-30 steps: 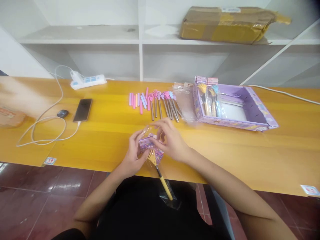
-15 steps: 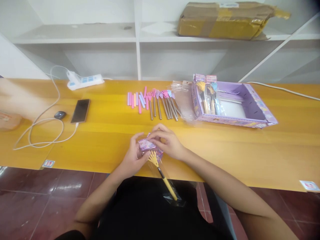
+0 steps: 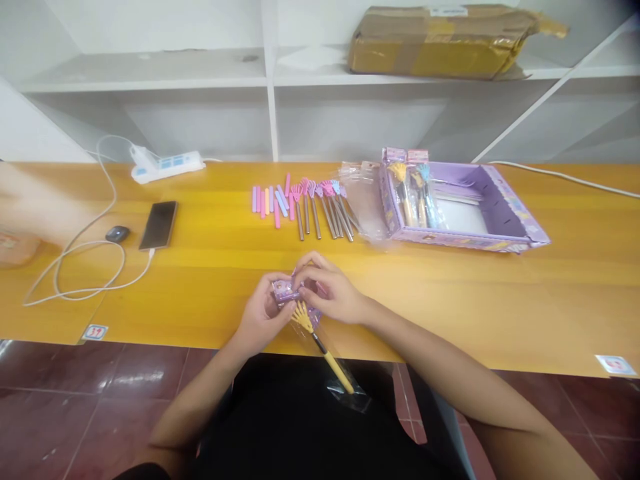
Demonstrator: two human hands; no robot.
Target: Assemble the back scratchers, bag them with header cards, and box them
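Tabletop (image 3: pixel 450 300): long yellow wooden surface under both hands; its near edge lies just below the fingers.
Shelf (image 3: pixel 150 67): white, well beyond the fingers, against the wall.
Cardboard box (image 3: pixel 445 40): brown and taped, lying on the shelf, far up and to the right of the fingers.
Purple box (image 3: pixel 505 213): open tray, beyond and to the right of the fingers; a few packaged pieces stand at its left end.
Row of sticks (image 3: pixel 305 203): pink, blue and metal-handled pieces laid side by side, straight beyond the fingers.
Phone (image 3: pixel 159 225): dark, flat, beyond and to the left of the fingers, with a white cable plugged in.
Power strip (image 3: pixel 167 163): white, further back on the left.
Left hand (image 3: pixel 263 317): fingers closed on the left end of the purple packet's card.
Right hand (image 3: pixel 333 293): fingers curled over the packet's top, pinching it.
Packet (image 3: pixel 285 290): small purple card with a clear sleeve, held between both hands just above the tabletop edge.
Yellow scratcher (image 3: pixel 320 340): inside the sleeve, claw end at the fingers, handle slanting down toward the person's lap.
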